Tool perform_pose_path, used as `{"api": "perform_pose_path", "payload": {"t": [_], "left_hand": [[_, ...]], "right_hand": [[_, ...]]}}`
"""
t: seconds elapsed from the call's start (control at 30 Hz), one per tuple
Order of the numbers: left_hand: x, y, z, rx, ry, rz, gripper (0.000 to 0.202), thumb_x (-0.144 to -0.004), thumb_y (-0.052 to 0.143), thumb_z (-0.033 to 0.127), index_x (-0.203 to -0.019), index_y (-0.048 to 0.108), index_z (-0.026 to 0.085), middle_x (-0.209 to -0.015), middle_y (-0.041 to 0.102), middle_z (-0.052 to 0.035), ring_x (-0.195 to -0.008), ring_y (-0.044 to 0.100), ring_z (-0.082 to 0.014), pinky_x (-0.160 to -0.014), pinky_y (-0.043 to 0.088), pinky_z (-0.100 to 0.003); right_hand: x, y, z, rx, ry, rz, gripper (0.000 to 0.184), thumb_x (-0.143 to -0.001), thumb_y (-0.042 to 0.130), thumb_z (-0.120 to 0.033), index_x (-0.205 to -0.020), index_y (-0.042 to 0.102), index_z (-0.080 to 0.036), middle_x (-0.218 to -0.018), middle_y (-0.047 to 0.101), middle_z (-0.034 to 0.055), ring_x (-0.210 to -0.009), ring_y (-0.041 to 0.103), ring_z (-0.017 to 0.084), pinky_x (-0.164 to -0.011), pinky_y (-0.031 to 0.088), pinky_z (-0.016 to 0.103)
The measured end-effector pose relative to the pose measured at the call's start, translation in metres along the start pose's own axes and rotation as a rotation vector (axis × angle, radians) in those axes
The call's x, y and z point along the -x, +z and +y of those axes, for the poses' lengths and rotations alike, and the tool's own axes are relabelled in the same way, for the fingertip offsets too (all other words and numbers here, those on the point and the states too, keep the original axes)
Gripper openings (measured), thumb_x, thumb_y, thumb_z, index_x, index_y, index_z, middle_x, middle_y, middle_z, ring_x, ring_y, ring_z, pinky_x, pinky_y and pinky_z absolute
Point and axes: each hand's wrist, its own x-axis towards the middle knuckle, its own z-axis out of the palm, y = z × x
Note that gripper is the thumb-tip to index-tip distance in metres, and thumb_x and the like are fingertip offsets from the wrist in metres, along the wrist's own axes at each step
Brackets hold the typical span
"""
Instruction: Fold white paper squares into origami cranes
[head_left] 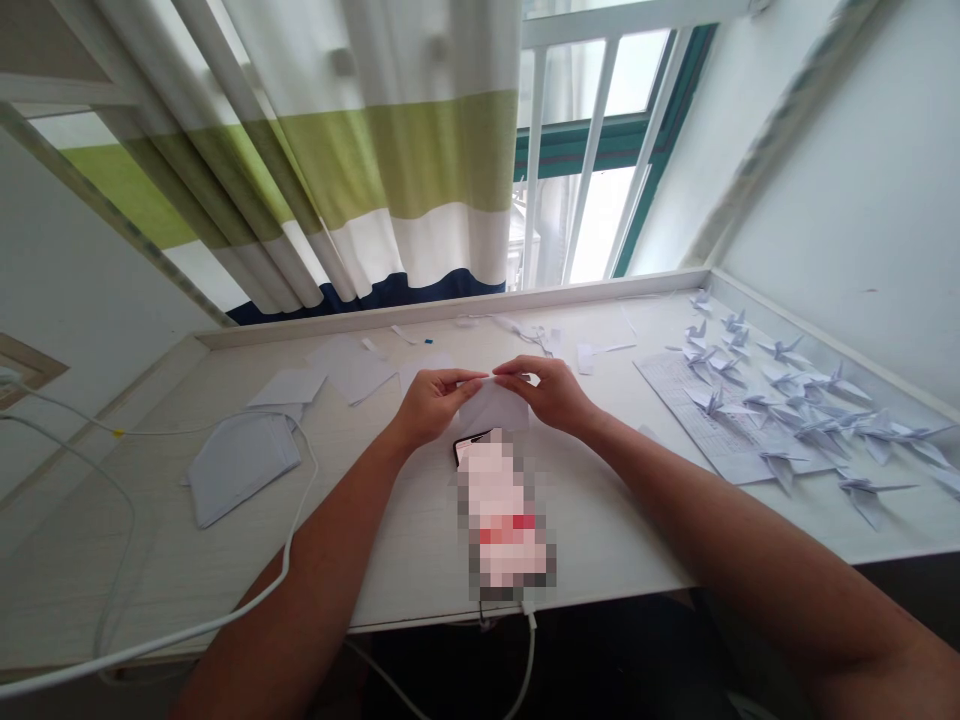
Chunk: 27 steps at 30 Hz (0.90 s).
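Observation:
A folded piece of white paper (495, 408) is held just above the white desk (600, 520) between both hands. My left hand (433, 402) pinches its left upper edge, fingers closed on it. My right hand (550, 390) pinches the right upper edge the same way. The fingertips of the two hands nearly meet over the paper's top fold. A phone (501, 515) lies on the desk right below the paper, its screen facing up.
Several folded paper cranes (795, 400) cover the desk's right side, some on a printed sheet (705, 420). A stack of white paper (240, 460) and loose sheets (352, 372) lie left. A white cable (292, 540) crosses the left edge. Paper scraps (592, 352) lie near the window.

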Motion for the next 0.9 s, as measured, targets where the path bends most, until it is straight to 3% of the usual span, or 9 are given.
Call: {"api": "perform_pose_path", "payload": {"t": [0.27,0.47,0.77,0.9], "left_hand": [[-0.001,-0.001,0.002,-0.023,-0.013,-0.012,0.038,-0.083,0.079,0.050,-0.102,0.085,0.018,-0.095,0.083,-0.0097,-0.085,0.073,-0.0247,-0.074,0.057,-0.033],[-0.001,0.001,0.011,0.017,-0.030,0.000,0.039,-0.080,0.080,0.051,-0.099,0.085,0.017,-0.091,0.083,-0.0101,-0.081,0.073,-0.0240,-0.071,0.056,-0.032],[0.011,-0.001,0.063,0.036,0.008,-0.027,0.037,-0.080,0.082,0.050,-0.098,0.085,0.018,-0.088,0.082,-0.0097,-0.076,0.072,-0.0233,-0.064,0.056,-0.031],[0.024,-0.009,0.086,0.020,-0.009,-0.144,0.039,-0.084,0.078,0.052,-0.101,0.085,0.018,-0.087,0.081,-0.0096,-0.074,0.071,-0.0213,-0.064,0.054,-0.031]], "right_hand": [[-0.002,-0.001,-0.004,0.077,0.005,-0.032,0.019,-0.096,0.062,-0.028,-0.088,0.077,-0.020,-0.088,0.080,0.0037,-0.078,0.067,0.018,-0.076,0.050,0.031],[-0.004,-0.008,-0.012,-0.006,0.051,-0.081,0.020,-0.095,0.063,-0.032,-0.088,0.078,-0.020,-0.087,0.079,0.0046,-0.079,0.068,0.019,-0.074,0.052,0.033],[-0.007,-0.037,-0.064,-0.047,0.013,-0.149,0.019,-0.092,0.068,-0.035,-0.086,0.078,-0.021,-0.081,0.078,0.0037,-0.076,0.070,0.018,-0.077,0.056,0.036],[-0.002,-0.047,-0.092,0.063,-0.043,-0.149,0.014,-0.092,0.068,-0.028,-0.085,0.078,-0.021,-0.082,0.078,0.0039,-0.076,0.070,0.018,-0.074,0.054,0.035]]}}
